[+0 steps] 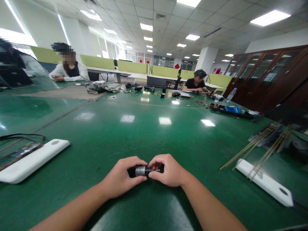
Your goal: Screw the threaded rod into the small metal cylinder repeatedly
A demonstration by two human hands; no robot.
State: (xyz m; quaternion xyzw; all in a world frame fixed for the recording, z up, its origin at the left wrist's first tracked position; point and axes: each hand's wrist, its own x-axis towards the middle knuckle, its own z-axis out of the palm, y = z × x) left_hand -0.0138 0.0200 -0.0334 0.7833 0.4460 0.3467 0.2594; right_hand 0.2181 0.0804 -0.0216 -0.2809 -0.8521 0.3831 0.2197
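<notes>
A small metal cylinder (141,170) was gripped between both hands just above the green tabletop (149,134).

The left hand (122,179) was closed on the cylinder's body, the right hand (166,171) pinched its narrower end; the work was judged midway, the parts not yet separated or set down.

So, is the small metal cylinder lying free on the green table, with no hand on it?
No, the left hand and the right hand both grip the small metal cylinder between their fingers above the green table.

On the green table (154,134) lie two white slabs (31,160) (264,183), thin rods (255,150) — two seated people (69,67) (197,83) beyond.
</notes>
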